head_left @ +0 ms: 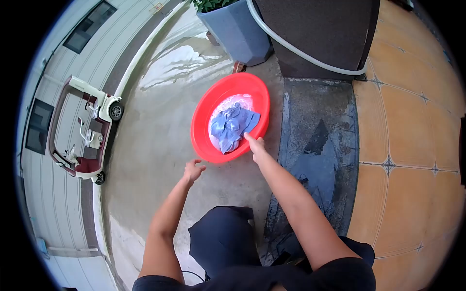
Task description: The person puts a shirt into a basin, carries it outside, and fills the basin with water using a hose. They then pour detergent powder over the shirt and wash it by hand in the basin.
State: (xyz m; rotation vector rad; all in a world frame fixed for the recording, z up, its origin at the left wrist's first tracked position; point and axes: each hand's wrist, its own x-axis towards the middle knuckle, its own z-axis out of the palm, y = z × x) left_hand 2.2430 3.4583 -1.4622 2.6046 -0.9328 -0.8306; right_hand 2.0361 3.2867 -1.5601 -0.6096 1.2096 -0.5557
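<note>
A red plastic basin [202, 140] stands on the wet concrete in front of me. In it a bunched blue cloth [228, 127] lies in white, sudsy water. My right hand [256, 146] is at the basin's near right rim. Its thumb reaches over the inside edge, close to the cloth, and the other fingers curl at the outer side, partly hidden. My left hand [194, 171] hovers just off the near left rim, its fingers apart and nothing in them.
Behind the basin stands a grey planter [238, 31] with a green plant. A dark block [325, 39] with a pale hose [310, 59] across it is at the upper right. Orange tiles [407, 131] lie to the right; a small white-and-maroon cart [87, 131] is parked left.
</note>
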